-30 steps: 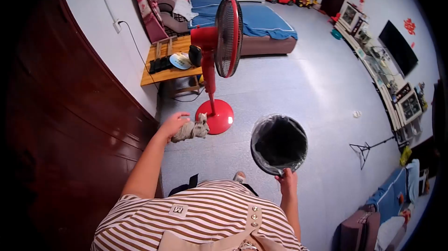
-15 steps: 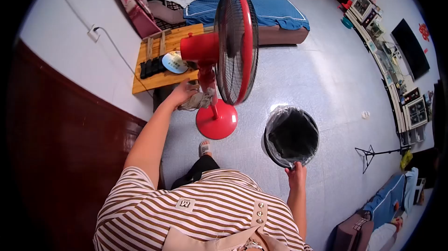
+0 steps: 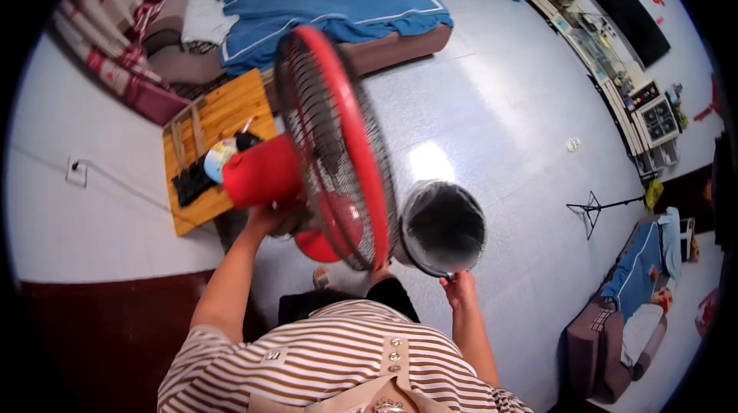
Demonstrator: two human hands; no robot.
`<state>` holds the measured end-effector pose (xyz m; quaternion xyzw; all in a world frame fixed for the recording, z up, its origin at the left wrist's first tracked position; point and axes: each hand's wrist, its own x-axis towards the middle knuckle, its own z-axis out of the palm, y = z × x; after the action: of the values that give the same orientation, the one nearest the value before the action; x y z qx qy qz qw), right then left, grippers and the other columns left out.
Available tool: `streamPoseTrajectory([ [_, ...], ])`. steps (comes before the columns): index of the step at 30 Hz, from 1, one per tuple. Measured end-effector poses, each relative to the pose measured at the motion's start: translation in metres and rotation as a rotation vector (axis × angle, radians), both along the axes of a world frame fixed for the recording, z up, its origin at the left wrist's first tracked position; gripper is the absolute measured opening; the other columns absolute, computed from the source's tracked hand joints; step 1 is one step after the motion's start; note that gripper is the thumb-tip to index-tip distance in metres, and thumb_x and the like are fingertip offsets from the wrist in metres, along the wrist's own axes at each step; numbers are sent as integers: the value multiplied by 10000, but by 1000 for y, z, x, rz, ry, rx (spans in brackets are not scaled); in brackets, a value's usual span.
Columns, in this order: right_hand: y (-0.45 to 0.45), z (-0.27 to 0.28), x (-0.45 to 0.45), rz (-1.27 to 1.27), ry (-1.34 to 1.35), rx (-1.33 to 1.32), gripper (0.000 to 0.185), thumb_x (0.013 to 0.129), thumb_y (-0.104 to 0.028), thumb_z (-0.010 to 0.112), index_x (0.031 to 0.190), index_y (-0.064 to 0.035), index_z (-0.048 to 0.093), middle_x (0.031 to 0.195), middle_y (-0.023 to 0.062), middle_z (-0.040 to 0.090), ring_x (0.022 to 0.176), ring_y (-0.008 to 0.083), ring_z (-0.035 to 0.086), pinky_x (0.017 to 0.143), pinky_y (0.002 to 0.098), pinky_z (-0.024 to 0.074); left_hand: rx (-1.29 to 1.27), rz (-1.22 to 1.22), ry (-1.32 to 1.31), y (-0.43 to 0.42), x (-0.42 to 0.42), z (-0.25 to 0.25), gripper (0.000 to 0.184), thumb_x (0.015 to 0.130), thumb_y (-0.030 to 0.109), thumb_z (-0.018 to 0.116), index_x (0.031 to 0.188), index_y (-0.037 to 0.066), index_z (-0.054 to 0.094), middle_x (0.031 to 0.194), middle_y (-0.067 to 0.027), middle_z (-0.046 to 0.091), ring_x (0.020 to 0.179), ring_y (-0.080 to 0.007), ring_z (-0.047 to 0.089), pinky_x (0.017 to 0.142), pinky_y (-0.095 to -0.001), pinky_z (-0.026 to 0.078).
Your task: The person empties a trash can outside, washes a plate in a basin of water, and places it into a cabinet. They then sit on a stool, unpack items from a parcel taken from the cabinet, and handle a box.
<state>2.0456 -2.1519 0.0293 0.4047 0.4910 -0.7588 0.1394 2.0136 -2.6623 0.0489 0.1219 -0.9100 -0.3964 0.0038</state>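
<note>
My right hand (image 3: 459, 290) is closed on the near rim of a black trash can (image 3: 482, 232) lined with a clear plastic bag. The can's mouth faces up toward me. My left hand (image 3: 267, 217) is behind the head of a red standing fan (image 3: 265, 171), near its neck, with its fingers mostly hidden. A grey cloth (image 3: 288, 226) shows dimly beside that hand, blurred and partly covered by the fan. The fan's wire cage (image 3: 330, 144) looms close in front of me, and its red base (image 3: 317, 245) shows below.
A wooden table (image 3: 250, 98) with a black object and a round printed fan stands left. Behind it is a sofa bed with a blue cover (image 3: 338, 6). A cord runs from a wall socket (image 3: 76, 172). A tripod (image 3: 590, 209) and another sofa (image 3: 600, 344) are right.
The view has turned and moved nearer the fan, which now looks larger and tilted. My left hand has slipped further behind the fan's head. The right hand keeps its hold on the trash can.
</note>
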Motion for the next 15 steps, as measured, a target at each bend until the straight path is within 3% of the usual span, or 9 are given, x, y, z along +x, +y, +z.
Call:
streamPoseTrajectory([
  [2, 2, -25, -42, 57, -30, 0, 137, 831, -157, 582, 934, -68, 563, 766, 42, 504, 684, 171, 528, 568, 333, 544, -240, -103, 23, -18, -13, -38, 482, 755, 424, 717, 1117, 119, 627, 1105, -110, 653, 1064, -282, 601, 907, -380, 460],
  [4, 2, -28, -74, 88, 2, 13, 140, 819, -135, 569, 935, -59, 554, 789, 46, 507, 696, 168, 525, 558, 335, 547, -629, -264, 127, -42, -2, -72, 464, 762, 395, 685, 1124, 112, 621, 1134, -125, 641, 1076, -304, 592, 930, -395, 447],
  [6, 16, -27, -111, 124, 21, 22, 152, 815, -134, 568, 943, -55, 551, 799, 50, 505, 702, 169, 525, 556, 336, 549, -983, -359, -38, -46, 6, -75, 440, 762, 375, 656, 1106, 101, 627, 1108, -142, 649, 1083, -314, 584, 949, -396, 432],
  [9, 39, -13, -161, 185, 65, 43, 181, 809, -137, 567, 967, -51, 547, 823, 57, 505, 708, 172, 526, 552, 337, 552, -991, -345, -120, -34, -4, -60, 433, 760, 366, 661, 1101, 100, 630, 1095, -143, 653, 1071, -313, 590, 938, -397, 438],
  [15, 69, -3, -227, 167, 114, 74, 223, 833, -154, 549, 1041, -76, 540, 874, 42, 527, 728, 169, 540, 567, 341, 547, -815, -275, 59, -2, -78, -21, 420, 756, 350, 669, 1090, 98, 634, 1068, -145, 661, 1046, -309, 604, 917, -398, 450],
])
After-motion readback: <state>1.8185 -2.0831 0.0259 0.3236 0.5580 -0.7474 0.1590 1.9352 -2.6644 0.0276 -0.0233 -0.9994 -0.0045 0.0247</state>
